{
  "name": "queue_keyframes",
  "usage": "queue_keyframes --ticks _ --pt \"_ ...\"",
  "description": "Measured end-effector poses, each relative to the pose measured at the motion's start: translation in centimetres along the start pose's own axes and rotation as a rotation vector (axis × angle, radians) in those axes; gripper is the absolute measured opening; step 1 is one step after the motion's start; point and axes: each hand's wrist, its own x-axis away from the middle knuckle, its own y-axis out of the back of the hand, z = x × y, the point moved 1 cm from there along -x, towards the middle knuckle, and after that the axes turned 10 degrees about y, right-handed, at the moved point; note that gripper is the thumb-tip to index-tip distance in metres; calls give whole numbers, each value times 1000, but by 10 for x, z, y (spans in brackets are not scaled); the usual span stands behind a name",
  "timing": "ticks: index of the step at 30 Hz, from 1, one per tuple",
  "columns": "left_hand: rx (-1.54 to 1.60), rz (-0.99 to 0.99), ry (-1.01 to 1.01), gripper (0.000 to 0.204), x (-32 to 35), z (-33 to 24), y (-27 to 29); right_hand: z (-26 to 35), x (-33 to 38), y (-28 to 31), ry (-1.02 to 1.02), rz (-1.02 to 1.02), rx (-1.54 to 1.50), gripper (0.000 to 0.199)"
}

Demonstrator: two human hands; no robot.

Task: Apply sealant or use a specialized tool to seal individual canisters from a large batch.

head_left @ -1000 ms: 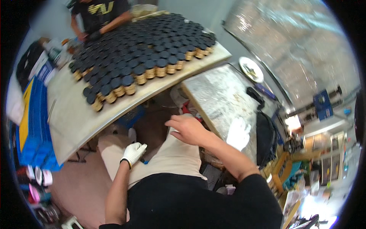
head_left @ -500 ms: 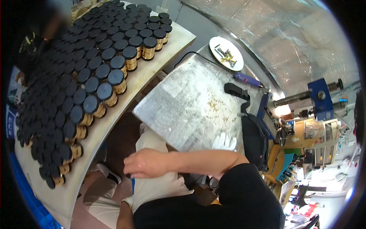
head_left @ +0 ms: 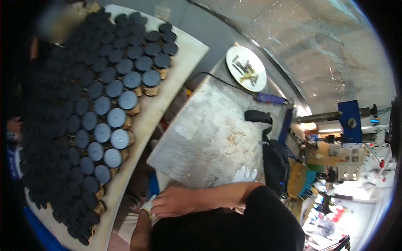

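Low in the head view, my right hand (head_left: 171, 202) is bare, with its fingers bent over a white glove (head_left: 148, 204) at the end of my left forearm. That glove covers my left hand, whose fingers are mostly hidden behind my right hand and blurred. Both hands are close together above my lap, just short of the metal-topped table (head_left: 188, 138). A second white glove (head_left: 245, 173) lies on that table near my right forearm.
At left, a pale table (head_left: 184, 50) bears many gold cylinders with black caps (head_left: 119, 139). A white plate of small metal parts (head_left: 246, 69), a purple corded tool (head_left: 271, 98) and a black bag (head_left: 275, 167) line the metal table's far and right sides. A blue press (head_left: 351, 121) stands right.
My right hand has moved down and slightly right, from over my thigh to my gloved left hand. My left hand has come up to meet it. The view has shifted.
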Motion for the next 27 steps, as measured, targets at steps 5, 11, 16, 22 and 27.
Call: queue_keyframes --ticks 5,11,16,22,27 --pt "174 -220 87 69 -13 -69 56 6 -4 -1 53 -19 176 13" --pt "343 -458 10 55 160 -158 108 21 7 36 50 -101 497 10" --pt "877 -752 -315 34 271 -125 105 64 -3 154 -201 -263 688 9" --pt "1077 -680 -396 31 355 -135 109 58 218 374 -1112 -208 1421 32" --pt "808 -864 -316 37 389 -128 91 11 337 409 -1231 27 1316 48"
